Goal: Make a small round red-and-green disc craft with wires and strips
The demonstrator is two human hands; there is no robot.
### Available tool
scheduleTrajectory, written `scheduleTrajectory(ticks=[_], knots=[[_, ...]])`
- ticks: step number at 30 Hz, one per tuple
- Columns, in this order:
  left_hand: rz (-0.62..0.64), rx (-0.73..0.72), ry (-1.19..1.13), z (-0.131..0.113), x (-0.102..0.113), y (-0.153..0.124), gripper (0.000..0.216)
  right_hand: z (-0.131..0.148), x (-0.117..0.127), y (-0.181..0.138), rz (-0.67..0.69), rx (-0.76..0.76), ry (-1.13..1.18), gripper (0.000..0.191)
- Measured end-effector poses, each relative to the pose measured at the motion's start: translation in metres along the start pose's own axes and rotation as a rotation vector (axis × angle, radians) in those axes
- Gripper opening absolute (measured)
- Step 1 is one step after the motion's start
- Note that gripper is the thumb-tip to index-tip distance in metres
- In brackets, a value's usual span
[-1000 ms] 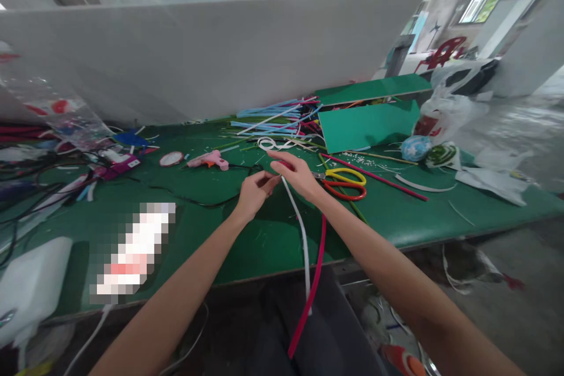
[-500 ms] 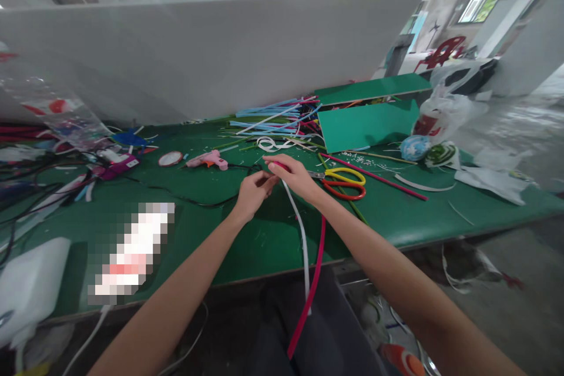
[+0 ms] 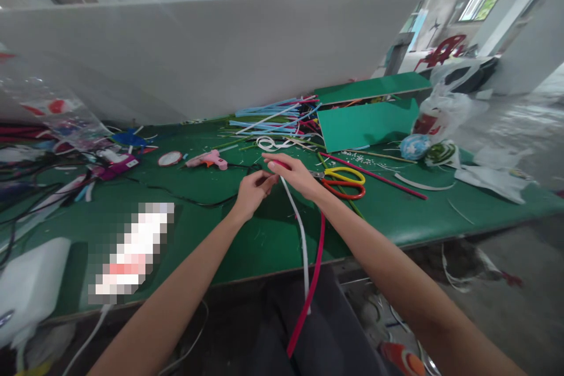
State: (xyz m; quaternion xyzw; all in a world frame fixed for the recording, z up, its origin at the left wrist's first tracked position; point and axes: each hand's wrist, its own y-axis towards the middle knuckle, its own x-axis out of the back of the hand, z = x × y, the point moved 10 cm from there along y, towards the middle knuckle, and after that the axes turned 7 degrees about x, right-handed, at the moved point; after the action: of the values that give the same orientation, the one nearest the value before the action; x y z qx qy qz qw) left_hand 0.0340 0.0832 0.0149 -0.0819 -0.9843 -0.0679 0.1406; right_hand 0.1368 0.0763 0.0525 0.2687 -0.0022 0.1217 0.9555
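My left hand (image 3: 254,195) and my right hand (image 3: 296,177) meet above the green tabletop (image 3: 264,247), fingertips together. Under my right fingers shows a bit of a long red strip (image 3: 318,258), held there. From between the hands a white strip (image 3: 301,229) hangs down over the table's edge towards my lap, and the red strip's long part crosses it lower down. My left fingers are pinched at the same spot; their exact hold is partly hidden. Just right of my right hand lie scissors (image 3: 346,175) with yellow and orange handles.
A pink glue gun (image 3: 207,160) and a roll of tape (image 3: 170,158) lie to the left. Behind are blue and red strips (image 3: 264,111), a white coiled strip (image 3: 268,144) and a green box (image 3: 368,123). A plastic bag (image 3: 449,108) stands right; a white adapter (image 3: 35,276) sits front left.
Very little differs. The hands stay pinched together at the same place, and the hanging strips have shifted only slightly.
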Motion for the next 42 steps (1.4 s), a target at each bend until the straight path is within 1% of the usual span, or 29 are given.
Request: scheduleTrajectory(ticks=[4,6,8,11,16,18,22,24,27,29,31,32,33,37,42], knots=[[-0.022,0.006,0.040,-0.001,0.003,0.001,0.025,-0.011,0.012,0.002,-0.123,-0.118,0.211,0.046],[-0.012,0.002,0.044,-0.003,0.002,0.000,0.025,-0.017,0.016,0.002,-0.169,-0.163,0.254,0.047],[0.018,0.005,0.025,-0.003,-0.001,-0.001,0.026,-0.023,0.015,0.000,-0.186,-0.200,0.257,0.046],[0.058,0.010,0.014,-0.004,-0.006,-0.003,0.027,-0.031,0.009,-0.003,-0.176,-0.233,0.237,0.045],[0.050,-0.003,0.035,-0.005,-0.006,-0.004,0.028,-0.038,0.006,-0.005,-0.188,-0.259,0.213,0.049],[0.031,-0.016,0.042,-0.007,-0.004,-0.004,0.027,-0.037,0.011,-0.004,-0.217,-0.263,0.242,0.050],[-0.024,-0.072,0.080,-0.015,0.001,-0.004,0.021,-0.037,0.028,-0.002,-0.322,-0.252,0.293,0.058],[-0.015,-0.093,0.097,-0.018,-0.001,-0.005,0.019,-0.035,0.027,-0.001,-0.296,-0.235,0.258,0.057],[0.011,-0.100,0.123,-0.018,-0.005,-0.006,0.019,-0.031,0.015,0.001,-0.182,-0.207,0.142,0.050],[0.015,-0.099,0.133,-0.016,-0.006,-0.005,0.019,-0.027,0.016,0.001,-0.201,-0.177,0.115,0.051],[0.019,-0.109,0.146,-0.015,-0.007,-0.005,0.018,-0.024,0.023,0.000,-0.291,-0.133,0.128,0.053],[0.014,-0.118,0.157,-0.015,-0.007,-0.005,0.018,-0.023,0.025,-0.001,-0.313,-0.120,0.120,0.053],[0.004,-0.132,0.173,-0.015,-0.007,-0.005,0.017,-0.023,0.024,-0.002,-0.307,-0.120,0.095,0.052],[-0.064,-0.208,0.258,-0.019,-0.003,-0.009,0.016,-0.030,0.009,-0.006,-0.181,-0.171,-0.044,0.048],[-0.096,-0.266,0.314,-0.026,-0.003,-0.015,0.015,-0.024,0.003,-0.008,-0.154,-0.129,-0.023,0.045]])
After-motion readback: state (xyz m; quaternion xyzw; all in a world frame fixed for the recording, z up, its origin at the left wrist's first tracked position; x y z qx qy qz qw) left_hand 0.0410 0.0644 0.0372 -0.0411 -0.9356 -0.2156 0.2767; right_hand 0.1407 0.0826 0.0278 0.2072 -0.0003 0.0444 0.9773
